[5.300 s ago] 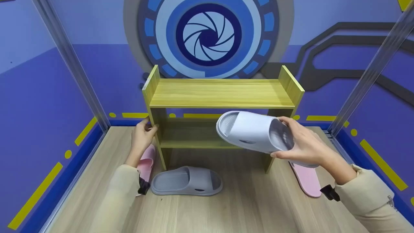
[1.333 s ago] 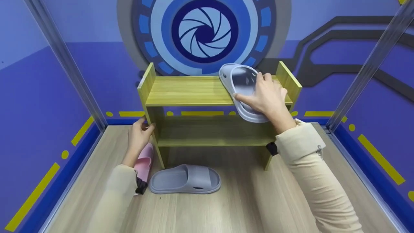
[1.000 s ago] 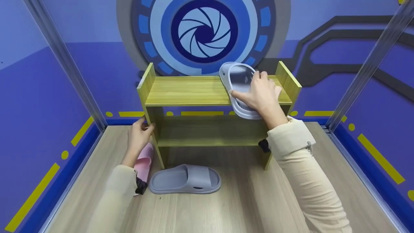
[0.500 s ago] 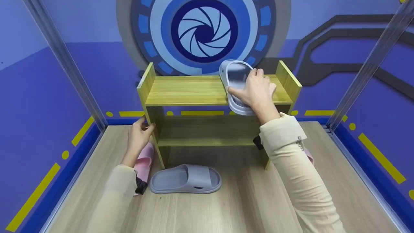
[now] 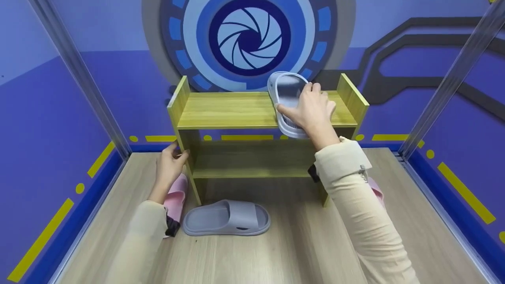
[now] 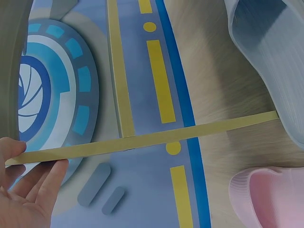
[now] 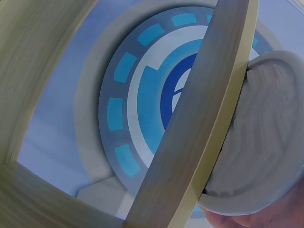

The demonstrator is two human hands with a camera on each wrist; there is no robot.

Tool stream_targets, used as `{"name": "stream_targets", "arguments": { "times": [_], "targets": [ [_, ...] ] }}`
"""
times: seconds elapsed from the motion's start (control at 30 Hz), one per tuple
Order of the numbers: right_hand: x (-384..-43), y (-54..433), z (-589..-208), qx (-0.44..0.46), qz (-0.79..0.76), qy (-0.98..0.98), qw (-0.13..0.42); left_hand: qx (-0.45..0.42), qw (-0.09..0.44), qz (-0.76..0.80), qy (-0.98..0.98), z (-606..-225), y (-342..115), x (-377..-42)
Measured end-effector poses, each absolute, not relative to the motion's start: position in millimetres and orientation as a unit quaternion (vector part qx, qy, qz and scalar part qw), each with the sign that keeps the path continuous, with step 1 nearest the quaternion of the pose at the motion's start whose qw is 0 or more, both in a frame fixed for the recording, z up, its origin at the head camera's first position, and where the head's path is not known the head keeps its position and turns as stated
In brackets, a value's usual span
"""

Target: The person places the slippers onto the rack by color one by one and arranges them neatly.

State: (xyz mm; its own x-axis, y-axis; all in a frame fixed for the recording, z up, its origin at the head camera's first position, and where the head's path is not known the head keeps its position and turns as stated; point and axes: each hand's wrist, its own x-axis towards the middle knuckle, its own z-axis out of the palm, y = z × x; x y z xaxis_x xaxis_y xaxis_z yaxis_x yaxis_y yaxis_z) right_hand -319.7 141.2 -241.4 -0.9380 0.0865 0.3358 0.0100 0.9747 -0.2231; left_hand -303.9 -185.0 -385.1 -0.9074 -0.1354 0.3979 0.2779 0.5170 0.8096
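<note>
My right hand (image 5: 315, 112) grips a light grey slipper (image 5: 287, 92) by its heel part, thumb on the left rim. The slipper lies over the right half of the shoe rack's top board (image 5: 229, 110), toe toward the wall, heel jutting past the front edge. In the right wrist view, the slipper's sole (image 7: 261, 128) shows against the board's edge (image 7: 216, 142). My left hand (image 5: 169, 167) pinches the rack's left side panel; in the left wrist view thumb and fingers hold the panel edge (image 6: 166, 138) from both sides.
A second grey slipper (image 5: 244, 217) lies sideways on the wooden floor before the rack. One pink slipper (image 5: 174, 199) is beside the rack's left side, partly behind my wrist; another pink slipper (image 5: 376, 191) is mostly hidden behind my right sleeve. Patterned walls stand behind and alongside.
My right hand has carried the grey slipper from in front of the rack up to the top board, turned its toe backward, then shifted it slightly left and back. The left hand keeps its hold.
</note>
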Motion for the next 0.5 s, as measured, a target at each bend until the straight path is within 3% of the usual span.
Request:
{"name": "stream_targets", "arguments": {
  "times": [0.5],
  "targets": [
    [-317, 170, -233, -0.018, 0.170, -0.967, 0.191, -0.037, 0.218, -0.478, -0.850, -383, -184, -302]
  ]
}}
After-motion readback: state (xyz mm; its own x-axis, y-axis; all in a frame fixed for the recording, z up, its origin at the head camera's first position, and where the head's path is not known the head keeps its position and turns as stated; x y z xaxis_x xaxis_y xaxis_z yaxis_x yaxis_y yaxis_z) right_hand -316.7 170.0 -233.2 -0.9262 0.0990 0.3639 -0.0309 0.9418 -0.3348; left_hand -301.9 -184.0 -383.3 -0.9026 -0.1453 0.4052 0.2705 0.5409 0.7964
